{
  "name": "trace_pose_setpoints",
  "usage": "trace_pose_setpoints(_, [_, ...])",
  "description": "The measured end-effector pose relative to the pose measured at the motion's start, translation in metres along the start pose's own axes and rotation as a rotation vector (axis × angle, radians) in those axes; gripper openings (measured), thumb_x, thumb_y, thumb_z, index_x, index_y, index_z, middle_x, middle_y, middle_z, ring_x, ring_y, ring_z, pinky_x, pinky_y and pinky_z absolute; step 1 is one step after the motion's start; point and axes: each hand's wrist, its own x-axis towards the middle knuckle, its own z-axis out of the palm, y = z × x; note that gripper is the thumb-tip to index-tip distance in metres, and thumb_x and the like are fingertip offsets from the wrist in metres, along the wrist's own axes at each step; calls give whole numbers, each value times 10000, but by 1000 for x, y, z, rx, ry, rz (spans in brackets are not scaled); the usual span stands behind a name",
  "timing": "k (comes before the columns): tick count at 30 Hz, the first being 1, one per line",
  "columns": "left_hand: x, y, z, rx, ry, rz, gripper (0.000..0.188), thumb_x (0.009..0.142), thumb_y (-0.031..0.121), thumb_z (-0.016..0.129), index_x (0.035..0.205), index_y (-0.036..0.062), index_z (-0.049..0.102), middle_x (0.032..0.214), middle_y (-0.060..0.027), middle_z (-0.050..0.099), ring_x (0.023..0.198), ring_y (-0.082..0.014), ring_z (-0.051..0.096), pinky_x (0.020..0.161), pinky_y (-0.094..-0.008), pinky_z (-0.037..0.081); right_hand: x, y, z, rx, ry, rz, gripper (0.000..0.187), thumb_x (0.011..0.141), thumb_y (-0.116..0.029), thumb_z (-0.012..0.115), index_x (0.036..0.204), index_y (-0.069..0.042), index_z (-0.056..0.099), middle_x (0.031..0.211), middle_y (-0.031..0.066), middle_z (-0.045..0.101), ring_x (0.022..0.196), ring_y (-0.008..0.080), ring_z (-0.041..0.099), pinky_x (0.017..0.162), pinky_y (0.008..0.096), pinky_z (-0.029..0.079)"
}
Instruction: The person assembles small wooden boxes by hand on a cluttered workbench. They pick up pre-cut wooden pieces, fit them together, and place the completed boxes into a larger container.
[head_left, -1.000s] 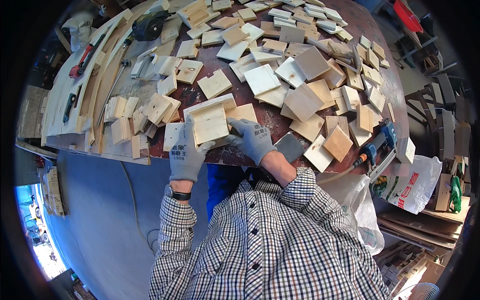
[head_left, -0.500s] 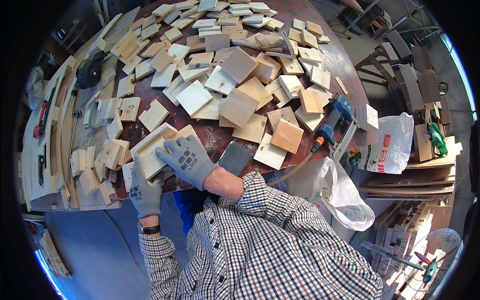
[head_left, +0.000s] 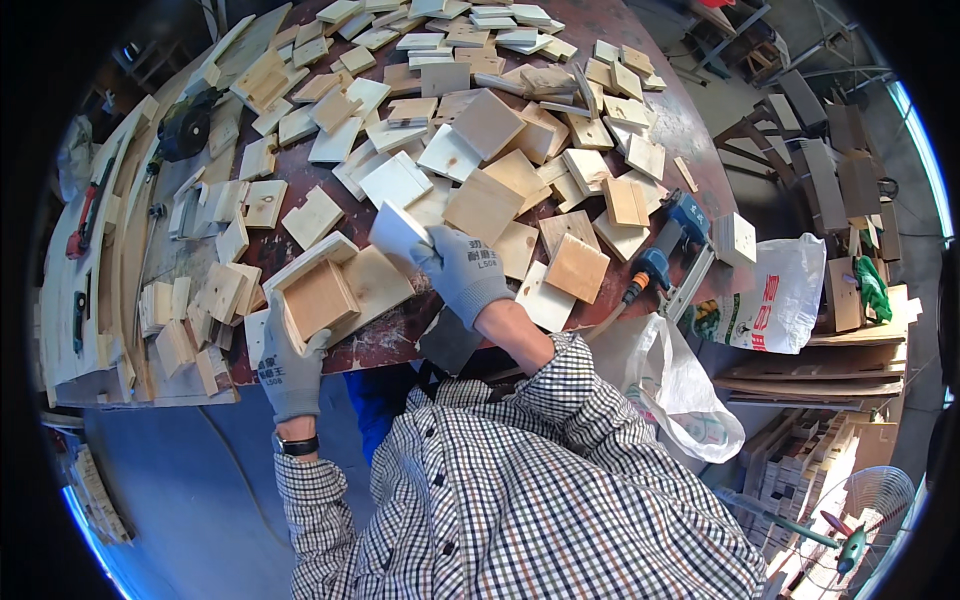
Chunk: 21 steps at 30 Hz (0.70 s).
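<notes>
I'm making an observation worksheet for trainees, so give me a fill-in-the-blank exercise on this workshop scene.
The left hand and right hand wear gloves coloured ____.
The pale wooden board is held in the ____ hand.
The black-strapped wristwatch is on the ____ wrist.
In this view, the blue nail gun lies on the ____ side of the table.

Missing words: grey; right; left; right.

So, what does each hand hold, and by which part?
Left hand: a wooden piece, by its near end. Right hand: a pale board, by its right edge.
</notes>
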Motion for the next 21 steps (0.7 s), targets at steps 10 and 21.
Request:
trace_pose_setpoints(10, [-4, -13, 5, -50, 0, -1, 939, 820, 150, 835, 1618, 104, 342, 1571, -158, 490, 1416, -346, 510, 1155, -419, 461, -52, 73, -74, -785, 0, -117, 634, 811, -497, 803, 1250, -80, 617, 1277, 111, 609, 1285, 337, 515, 1050, 484, 416])
trace_pose_setpoints(21, [-8, -17, 9, -162, -43, -28, 932, 817, 133, 825, 1616, 111, 345, 1591, -147, 473, 1436, -337, 492, 1169, -408, 451, 19, 58, -99, -840, -465, 22, 686, 713, -482, 790, 1208, -39, 618, 1201, 164, 614, 1203, 365, 567, 1067, 443, 408])
